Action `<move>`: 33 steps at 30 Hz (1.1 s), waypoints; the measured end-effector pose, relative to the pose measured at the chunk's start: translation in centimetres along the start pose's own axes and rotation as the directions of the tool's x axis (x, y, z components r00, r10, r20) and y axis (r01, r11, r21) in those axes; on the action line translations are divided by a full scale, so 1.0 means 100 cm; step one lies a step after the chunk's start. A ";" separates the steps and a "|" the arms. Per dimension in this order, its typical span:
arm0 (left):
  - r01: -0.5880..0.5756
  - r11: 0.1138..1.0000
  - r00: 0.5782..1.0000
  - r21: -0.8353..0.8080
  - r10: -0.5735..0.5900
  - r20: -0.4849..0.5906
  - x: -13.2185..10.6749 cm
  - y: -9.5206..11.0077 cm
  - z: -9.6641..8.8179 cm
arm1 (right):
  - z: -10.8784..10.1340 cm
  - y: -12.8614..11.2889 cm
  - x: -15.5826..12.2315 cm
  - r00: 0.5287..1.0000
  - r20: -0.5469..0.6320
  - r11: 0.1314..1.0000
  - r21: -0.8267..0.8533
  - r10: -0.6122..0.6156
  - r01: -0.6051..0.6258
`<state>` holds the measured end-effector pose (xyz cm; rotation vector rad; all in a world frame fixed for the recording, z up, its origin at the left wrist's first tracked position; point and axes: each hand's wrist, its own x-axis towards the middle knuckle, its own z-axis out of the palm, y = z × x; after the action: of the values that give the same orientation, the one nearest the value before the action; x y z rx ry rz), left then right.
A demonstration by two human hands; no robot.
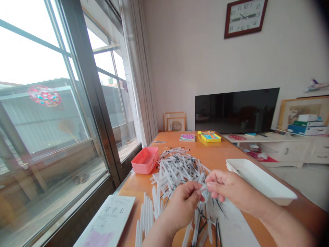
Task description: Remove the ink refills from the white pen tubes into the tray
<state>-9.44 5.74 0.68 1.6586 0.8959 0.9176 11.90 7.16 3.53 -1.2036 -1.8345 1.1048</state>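
Observation:
My left hand (pixel 189 199) and my right hand (pixel 223 183) meet over the near side of a heap. Pinched between the fingertips of both is a small translucent white plastic piece (pixel 203 187), mostly covered by the fingers. The heap (pixel 177 168) is a tangle of translucent white plastic tubes and thin black sticks, spread across the wooden table (pixel 174 141). Several white tubes (pixel 147 209) lie side by side, roughly parallel, left of my left hand. Under my right forearm a pale flat sheet (pixel 233 219) shows, with black sticks near its edge.
A pink plastic basket (pixel 145 160) stands left of the heap, a long white tray (pixel 259 178) to its right. A writing booklet (pixel 108 219) lies front left. Farther back are a small colourful book (pixel 187 138), a yellow box (pixel 210 137) and a pen (pixel 160 142).

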 end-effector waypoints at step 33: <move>0.043 0.995 0.999 0.085 -0.044 0.014 -0.002 0.005 -0.009 | 0.004 -0.010 -0.001 0.996 -0.021 0.988 -0.125 -0.092 0.088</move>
<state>-10.26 5.83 1.30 1.7094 0.9679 0.8459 11.21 6.72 4.20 -1.1873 -1.9415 0.9321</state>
